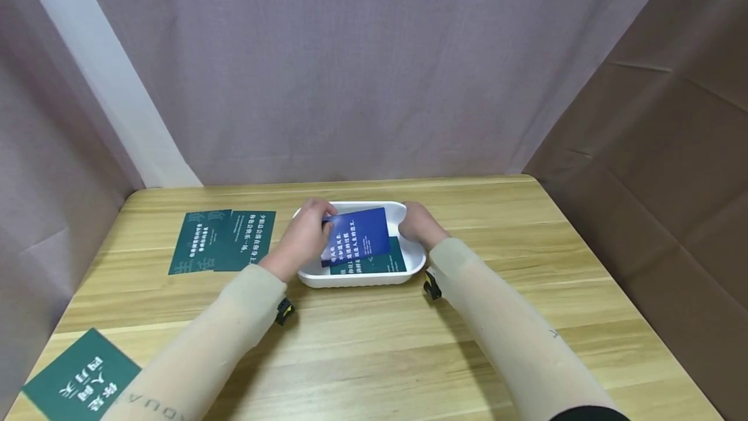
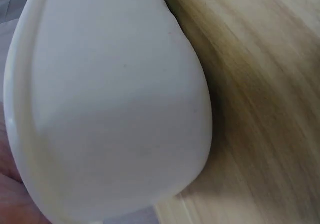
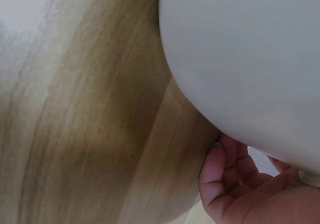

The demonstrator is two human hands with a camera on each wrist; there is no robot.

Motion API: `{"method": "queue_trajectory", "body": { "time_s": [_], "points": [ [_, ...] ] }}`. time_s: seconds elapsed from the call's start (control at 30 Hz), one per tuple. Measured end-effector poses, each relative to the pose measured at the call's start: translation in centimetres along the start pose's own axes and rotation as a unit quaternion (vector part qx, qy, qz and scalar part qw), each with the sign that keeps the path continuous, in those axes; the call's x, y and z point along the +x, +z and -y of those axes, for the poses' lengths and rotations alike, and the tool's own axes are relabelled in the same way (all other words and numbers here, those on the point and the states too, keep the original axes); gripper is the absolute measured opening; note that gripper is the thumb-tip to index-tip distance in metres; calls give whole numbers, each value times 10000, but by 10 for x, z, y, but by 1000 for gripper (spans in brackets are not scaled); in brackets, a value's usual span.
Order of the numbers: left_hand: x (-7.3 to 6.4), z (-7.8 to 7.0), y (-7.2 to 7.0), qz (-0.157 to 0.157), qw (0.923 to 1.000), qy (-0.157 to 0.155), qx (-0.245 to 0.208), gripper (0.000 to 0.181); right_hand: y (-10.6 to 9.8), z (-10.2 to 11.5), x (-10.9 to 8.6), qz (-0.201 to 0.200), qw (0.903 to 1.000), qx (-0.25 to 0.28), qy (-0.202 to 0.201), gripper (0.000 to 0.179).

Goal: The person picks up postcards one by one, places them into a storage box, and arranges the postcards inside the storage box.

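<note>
A white oval tray (image 1: pixel 356 282) stands at the middle of the table, with a dark green printed card (image 1: pixel 398 256) lying inside. Over that card is a tilted blue card (image 1: pixel 368 232) with white writing; my left hand (image 1: pixel 304 232) pinches its left side above the tray. At the tray's right end, my right hand (image 1: pixel 422 225) grips the rim. The right wrist view shows its curled fingers (image 3: pixel 215 169) against the outer wall. In the left wrist view the tray's wall (image 2: pixel 125 109) covers most of the picture, and only a bit of hand shows at the edge.
Two green printed cards, one on the left (image 1: pixel 197 242) and one overlapping it (image 1: pixel 252 239), lie left of the tray. Another green card (image 1: pixel 82 375) rests at the table's near left corner, partly behind my left sleeve. Curtains (image 1: pixel 362 70) hang behind the wooden table (image 1: pixel 362 356).
</note>
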State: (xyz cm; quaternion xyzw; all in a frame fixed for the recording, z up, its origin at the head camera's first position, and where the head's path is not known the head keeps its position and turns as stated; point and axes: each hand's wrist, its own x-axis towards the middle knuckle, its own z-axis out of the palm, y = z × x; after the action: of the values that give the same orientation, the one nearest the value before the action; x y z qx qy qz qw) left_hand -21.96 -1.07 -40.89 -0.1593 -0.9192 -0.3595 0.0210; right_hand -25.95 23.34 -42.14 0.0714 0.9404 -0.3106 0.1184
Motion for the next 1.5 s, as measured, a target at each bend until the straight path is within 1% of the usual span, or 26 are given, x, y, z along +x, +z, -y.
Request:
{"method": "queue_trajectory", "body": {
  "time_s": [0.17,0.3,0.4,0.57,0.67,0.8,0.87,0.93,1.03,1.1,1.3,1.43,1.5],
  "points": [
    [2,-2,3,126,9995,-132,259,29,0,0,0,-38,10000,-38,-21,54],
    [3,-3,7,159,9985,-125,512,34,1,1,0,-57,10000,60,12,52],
    [4,-4,9,230,9974,-141,673,35,2,1,0,-71,9999,122,57,51],
    [5,-6,13,478,9954,-256,789,32,1,0,-1,-55,9997,204,101,53],
    [5,-7,16,622,9932,-183,963,32,1,0,-3,-93,9999,132,18,53],
    [4,-8,19,821,9882,-49,1294,34,0,0,-6,-277,9995,-42,-113,58],
    [4,-8,20,937,9860,-54,1380,35,0,1,-8,-372,9992,-104,-125,61],
    [3,-8,20,1024,9848,-73,1400,35,0,0,-10,-449,9988,-158,-135,62],
    [3,-9,20,1084,9844,-83,1384,33,1,0,-11,-510,9984,-203,-126,60],
    [2,-9,20,1099,9840,-66,1398,33,2,0,-10,-529,9981,-267,-172,62],
    [0,-9,22,1180,9827,-65,1425,31,4,1,-8,-610,9950,-694,-382,70],
    [-1,-10,21,1215,9821,-57,1441,31,5,2,-7,-657,9940,-798,-369,70],
    [-1,-11,21,1253,9822,-101,1396,31,5,2,-8,-657,9941,-793,-350,70]
  ]
}}
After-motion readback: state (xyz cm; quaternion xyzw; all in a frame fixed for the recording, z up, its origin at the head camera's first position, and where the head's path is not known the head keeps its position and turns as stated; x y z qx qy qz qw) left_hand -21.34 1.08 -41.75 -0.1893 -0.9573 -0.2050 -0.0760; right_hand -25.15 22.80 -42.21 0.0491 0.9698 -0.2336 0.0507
